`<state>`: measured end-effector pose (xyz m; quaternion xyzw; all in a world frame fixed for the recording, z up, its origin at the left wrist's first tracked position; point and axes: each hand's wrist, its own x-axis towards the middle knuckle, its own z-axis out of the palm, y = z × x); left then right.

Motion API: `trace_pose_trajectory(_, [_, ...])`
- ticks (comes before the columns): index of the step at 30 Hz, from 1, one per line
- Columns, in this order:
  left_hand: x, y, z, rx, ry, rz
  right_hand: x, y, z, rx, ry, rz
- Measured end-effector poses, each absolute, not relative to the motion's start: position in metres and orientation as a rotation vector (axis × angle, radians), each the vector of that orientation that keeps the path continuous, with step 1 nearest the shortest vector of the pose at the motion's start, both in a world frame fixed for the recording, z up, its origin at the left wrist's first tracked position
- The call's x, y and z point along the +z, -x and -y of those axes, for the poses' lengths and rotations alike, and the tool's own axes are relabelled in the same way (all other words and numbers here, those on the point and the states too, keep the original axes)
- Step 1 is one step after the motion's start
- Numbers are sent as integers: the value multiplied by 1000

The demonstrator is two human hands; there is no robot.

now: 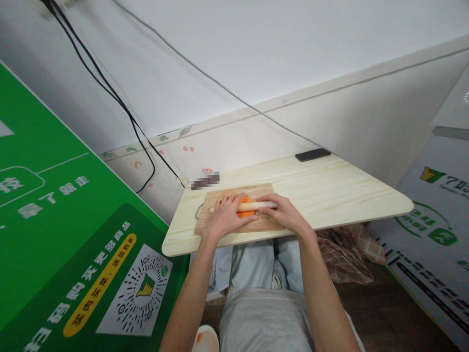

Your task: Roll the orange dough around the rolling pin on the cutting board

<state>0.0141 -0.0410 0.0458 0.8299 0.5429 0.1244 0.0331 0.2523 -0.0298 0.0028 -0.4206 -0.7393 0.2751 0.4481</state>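
Observation:
On a wooden cutting board [264, 190] lies a flat orange piece of what looks like dough [245, 214]. A pale wooden rolling pin [252, 207] rests across it, roughly level from left to right. My left hand [227, 215] covers the pin's left part, its fingers over the wood and its thumb stretched along the near side. At the other end, my right hand [282, 209] grips the pin with fingers above and thumb below. Both hands partly hide the pin and the orange piece.
The board sits near the front edge of a light wood table [351, 190]. A black phone [312, 155] lies at the back right, a pixelated dark object [205, 180] at the back left. Black cables [124, 105] hang left. A green panel [91, 195] stands close on the left.

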Motion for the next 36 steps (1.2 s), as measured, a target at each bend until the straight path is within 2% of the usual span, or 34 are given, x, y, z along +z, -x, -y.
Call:
trace_pose_trajectory(3, [52,-15,38,315,-2552,-1664,3,-253,30,689,1017,1825])
trace_pose_trajectory(9, [59,-37,30,481,-2489,-1953,7,-255,32,704,1001,1841])
trace_pose_trajectory(18, [28,-47,60,572,-2530,-2085,19,-254,41,742,982,1834])
trace_pose_trajectory(23, [31,-50,44,477,-2472,-2117,13,-251,32,627,1016,1617])
trace_pose_trajectory(31, [52,-50,-10,300,-2377,-2051,5,-250,26,645,1004,1507])
trace_pose_trajectory(36, [50,-50,-1,324,-2425,-2013,1,-250,23,615,1026,1506])
